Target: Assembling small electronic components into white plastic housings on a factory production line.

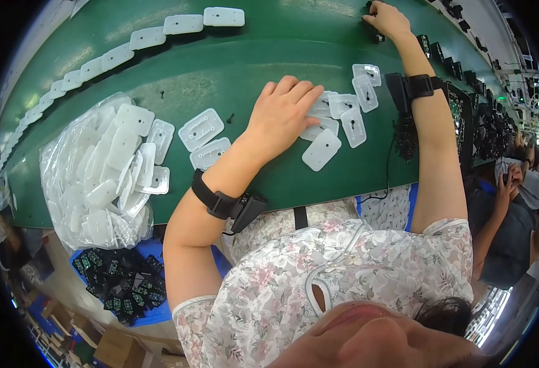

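My left hand [282, 113] lies palm down over the green table, fingers stretched out. Its thumb and forefinger are at the edge of a loose group of white plastic covers [343, 105]; whether they press on one is hard to tell. At the far right my right hand [389, 19] has its fingers closed round a small black part [372, 30], which they partly hide. Left of my left forearm lie two more white covers [201, 130], with a small dark screw-like piece [231, 118] beside them.
A clear plastic bag [67, 178] spills white covers at the left. A row of white covers [183, 24] curves along the far side. Black parts [450, 66] line the right side. Below the table, a blue bin [153, 316] holds black parts with green boards. Other people are at right.
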The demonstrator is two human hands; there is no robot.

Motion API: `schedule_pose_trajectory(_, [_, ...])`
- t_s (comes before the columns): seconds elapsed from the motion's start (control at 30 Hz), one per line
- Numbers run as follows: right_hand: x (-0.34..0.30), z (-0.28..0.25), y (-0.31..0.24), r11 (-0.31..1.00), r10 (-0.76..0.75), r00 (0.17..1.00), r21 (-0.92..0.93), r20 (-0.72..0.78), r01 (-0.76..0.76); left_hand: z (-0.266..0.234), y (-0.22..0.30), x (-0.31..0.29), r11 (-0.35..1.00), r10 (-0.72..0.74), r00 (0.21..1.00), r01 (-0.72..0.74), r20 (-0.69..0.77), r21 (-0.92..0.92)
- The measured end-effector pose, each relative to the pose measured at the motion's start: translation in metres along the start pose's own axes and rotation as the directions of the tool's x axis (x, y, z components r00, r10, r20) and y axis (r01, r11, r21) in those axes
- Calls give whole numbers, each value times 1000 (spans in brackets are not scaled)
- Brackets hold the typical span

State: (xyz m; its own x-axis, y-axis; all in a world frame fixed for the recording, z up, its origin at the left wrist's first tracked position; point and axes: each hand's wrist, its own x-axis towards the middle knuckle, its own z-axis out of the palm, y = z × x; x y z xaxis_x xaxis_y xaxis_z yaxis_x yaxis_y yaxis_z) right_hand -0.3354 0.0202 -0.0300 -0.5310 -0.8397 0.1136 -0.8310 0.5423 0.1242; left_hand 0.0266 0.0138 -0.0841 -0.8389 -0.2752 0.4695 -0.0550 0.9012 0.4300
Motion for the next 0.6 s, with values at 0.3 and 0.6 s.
schedule_pose_trajectory(0.3, [-44,12,-20,334,-60,992,939,109,-83,4,0,-1,999,16,1000,-15,-19,52])
schedule_pose_trajectory(0.6, [-97,11,-14,544,-116,989,839,97,-19,6,-8,-2,991,55,995,-44,-79,130])
